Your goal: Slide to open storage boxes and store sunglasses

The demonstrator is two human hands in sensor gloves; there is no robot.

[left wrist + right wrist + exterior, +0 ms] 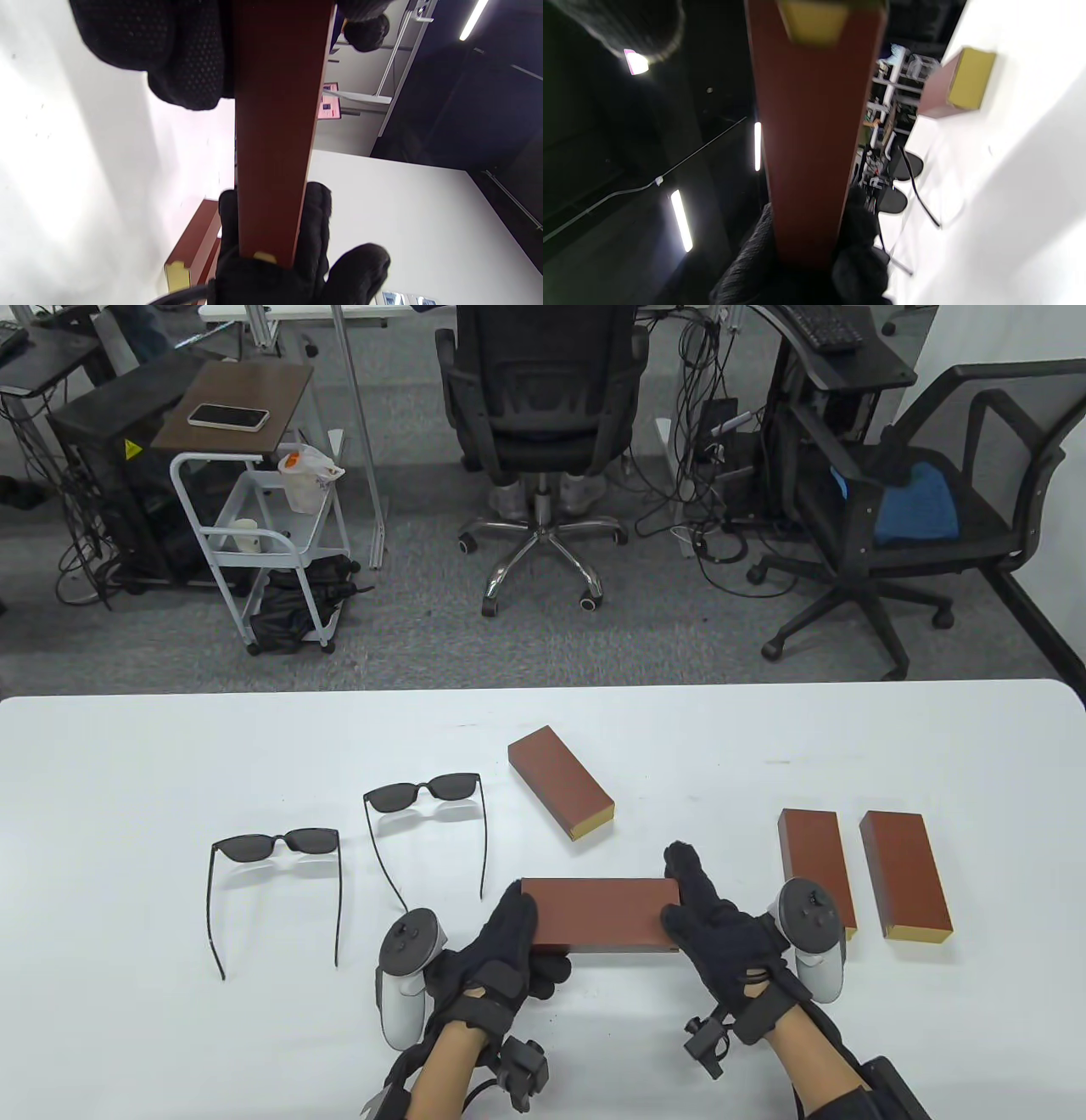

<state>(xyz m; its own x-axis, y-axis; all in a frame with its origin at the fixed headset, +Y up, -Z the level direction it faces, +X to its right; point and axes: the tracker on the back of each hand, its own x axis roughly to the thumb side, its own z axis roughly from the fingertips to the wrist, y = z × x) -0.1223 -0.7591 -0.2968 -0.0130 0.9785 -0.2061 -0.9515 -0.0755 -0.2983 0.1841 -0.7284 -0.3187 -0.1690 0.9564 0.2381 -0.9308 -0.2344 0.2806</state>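
Bright even overhead light; soft shadows under sunglasses (276, 843) on table (127, 780). Right wrist view blurred; ceiling strip lights glare beside box (806, 140).

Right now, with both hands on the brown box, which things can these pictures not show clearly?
- The held box: table view shows only its top; both ends are covered by the left hand and right hand, so any opening is unseen.
- Box interior: hidden in every view.
- Right wrist view: blurred; the yellow end is cut by the top edge.
- Left wrist view: the boxes behind are partly hidden by fingers.
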